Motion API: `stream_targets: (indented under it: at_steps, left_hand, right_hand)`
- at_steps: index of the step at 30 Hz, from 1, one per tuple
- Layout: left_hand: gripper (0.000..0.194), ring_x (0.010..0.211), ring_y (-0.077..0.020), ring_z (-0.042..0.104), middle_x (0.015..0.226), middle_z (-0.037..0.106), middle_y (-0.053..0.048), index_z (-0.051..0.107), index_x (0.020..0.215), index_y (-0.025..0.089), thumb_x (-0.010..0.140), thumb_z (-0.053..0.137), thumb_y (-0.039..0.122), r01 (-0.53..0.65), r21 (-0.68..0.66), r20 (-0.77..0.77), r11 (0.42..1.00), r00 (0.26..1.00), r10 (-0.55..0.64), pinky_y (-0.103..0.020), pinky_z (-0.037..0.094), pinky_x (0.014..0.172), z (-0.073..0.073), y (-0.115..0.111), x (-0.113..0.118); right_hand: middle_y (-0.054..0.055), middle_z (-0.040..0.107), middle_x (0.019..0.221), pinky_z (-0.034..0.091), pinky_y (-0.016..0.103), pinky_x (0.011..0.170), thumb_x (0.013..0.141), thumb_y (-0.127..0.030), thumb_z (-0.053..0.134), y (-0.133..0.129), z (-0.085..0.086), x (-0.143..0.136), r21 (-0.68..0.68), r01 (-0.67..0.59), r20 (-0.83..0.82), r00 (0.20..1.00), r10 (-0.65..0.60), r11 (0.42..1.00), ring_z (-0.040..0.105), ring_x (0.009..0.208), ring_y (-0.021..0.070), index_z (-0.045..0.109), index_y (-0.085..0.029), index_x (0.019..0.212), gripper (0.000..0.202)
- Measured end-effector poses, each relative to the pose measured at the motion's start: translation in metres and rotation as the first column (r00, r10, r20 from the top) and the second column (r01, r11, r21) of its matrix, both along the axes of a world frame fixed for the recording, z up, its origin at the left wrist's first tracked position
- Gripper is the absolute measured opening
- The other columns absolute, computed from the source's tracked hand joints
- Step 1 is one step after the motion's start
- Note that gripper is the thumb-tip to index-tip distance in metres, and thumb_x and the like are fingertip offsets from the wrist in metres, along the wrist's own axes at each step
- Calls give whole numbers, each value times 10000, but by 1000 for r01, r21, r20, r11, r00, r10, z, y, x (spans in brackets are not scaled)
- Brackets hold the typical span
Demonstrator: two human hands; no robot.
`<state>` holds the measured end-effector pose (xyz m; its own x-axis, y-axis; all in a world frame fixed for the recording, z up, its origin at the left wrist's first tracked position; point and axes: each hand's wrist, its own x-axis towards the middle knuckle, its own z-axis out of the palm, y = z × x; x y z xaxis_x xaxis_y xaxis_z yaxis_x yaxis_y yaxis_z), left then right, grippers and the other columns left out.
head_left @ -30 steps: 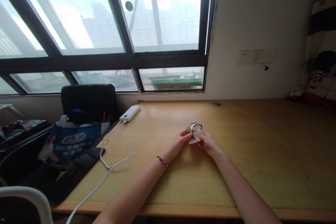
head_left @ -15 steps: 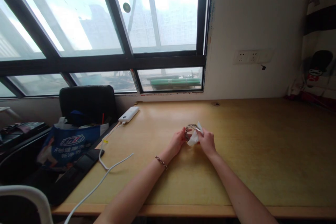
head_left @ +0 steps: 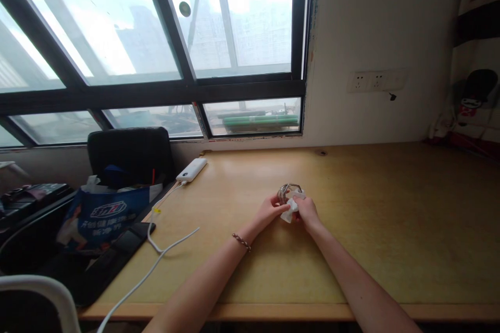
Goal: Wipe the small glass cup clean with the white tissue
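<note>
A round, openwork metal bangle [head_left: 284,192] is held up over the middle of the table. My left hand [head_left: 270,208] is closed on its left side, the thumb reaching across toward the white tissue [head_left: 289,213]. My right hand [head_left: 307,211] pinches that crumpled tissue against the right side of the bangle. Part of the tissue hangs down between the two hands. The fingertips behind the bangle are hidden. A braided bracelet [head_left: 241,242] circles my left wrist.
On the wooden table [head_left: 390,229], a white power bank [head_left: 191,170] lies at the left edge with a white cable [head_left: 172,245] running forward. A black chair [head_left: 130,153] and a blue bag [head_left: 105,213] stand to the left. Wall sockets [head_left: 369,82] are behind.
The bangle has turned, with its opening now facing more upward. My left thumb has moved right onto the tissue, which looks more bunched. Both hands remain close together.
</note>
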<state>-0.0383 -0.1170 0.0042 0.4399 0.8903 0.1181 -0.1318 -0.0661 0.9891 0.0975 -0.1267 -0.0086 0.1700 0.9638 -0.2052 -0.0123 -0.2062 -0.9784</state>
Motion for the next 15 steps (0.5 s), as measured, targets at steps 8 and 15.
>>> stream_targets:
  at_steps: [8, 15]
  left_hand:
    - [346, 736, -175, 563, 836, 633, -73, 608, 919, 97, 667, 601, 335, -25, -57, 43, 998, 999, 27, -264, 412, 682, 2, -1, -1]
    - [250, 472, -114, 487, 522, 568, -37, 609, 600, 97, 667, 515, 319, 0, -84, -21, 996, 1000, -1, -219, 351, 492, -6, 4, -8]
  right_hand:
    - [47, 570, 463, 356, 230, 444, 736, -350, 503, -4, 9, 2, 131, -42, 463, 886, -24, 990, 527, 456, 163, 610, -152, 603, 262]
    - [84, 625, 679, 321, 222, 544, 793, -313, 466, -15, 30, 11, 259, -339, 808, 589, -11, 904, 545, 608, 160, 598, -170, 729, 205]
